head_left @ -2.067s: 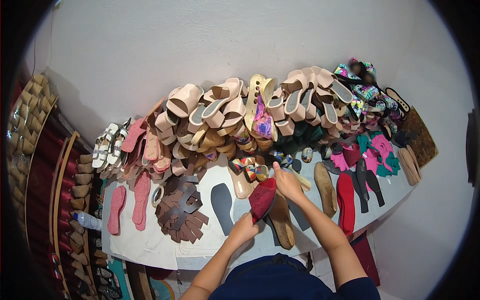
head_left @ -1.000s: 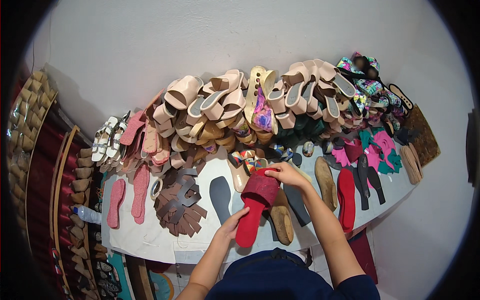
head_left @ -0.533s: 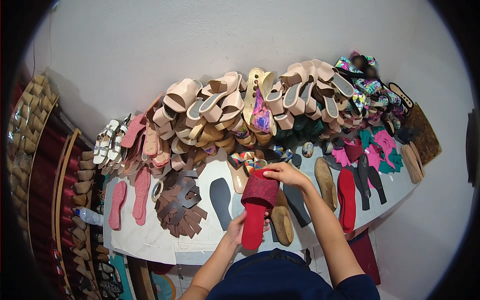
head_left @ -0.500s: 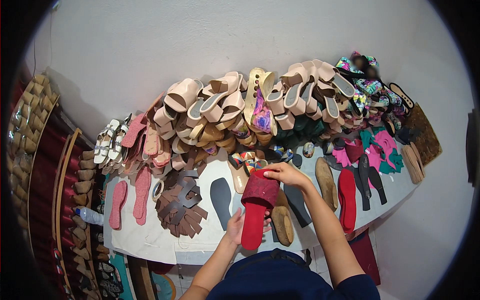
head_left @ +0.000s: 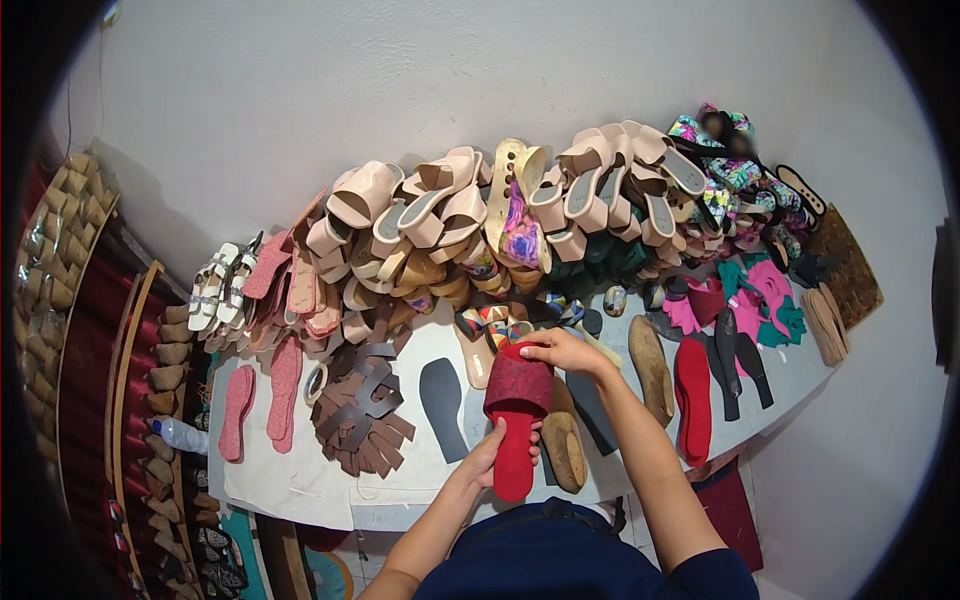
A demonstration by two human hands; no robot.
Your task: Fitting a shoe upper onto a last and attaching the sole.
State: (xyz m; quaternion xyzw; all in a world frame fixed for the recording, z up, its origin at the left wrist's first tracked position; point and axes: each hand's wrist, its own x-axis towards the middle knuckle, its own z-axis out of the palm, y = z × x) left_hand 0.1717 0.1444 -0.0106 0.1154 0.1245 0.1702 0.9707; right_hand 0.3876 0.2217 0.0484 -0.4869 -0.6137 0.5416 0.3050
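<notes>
A red slide sandal [head_left: 517, 440] with a wide dark-red patterned strap is held up in front of me, over the near edge of the table. My left hand [head_left: 488, 455] wraps around the middle of its sole, thumb on top near the strap. At the toe end, my right hand [head_left: 562, 351] grips the sandal with the thumb on the red surface; its other fingers are partly hidden underneath. A wooden shoe last [head_left: 564, 440] lies beside the sandal on the right. To the left is a dark grey sole [head_left: 442, 408].
Pale heeled sandals [head_left: 440, 200] are piled along the wall. Brown strap pieces [head_left: 362, 420] and pink insoles [head_left: 236, 410] lie on the table [head_left: 300, 495] at left. Red soles [head_left: 692, 400], another wooden last [head_left: 650, 370] and pink fabric pieces [head_left: 768, 285] lie at right.
My left hand has shifted from supporting beneath the sandal to wrapping its sole, thumb now on top. The sandal's heel end has swung slightly right; my right hand stays at the toe.
</notes>
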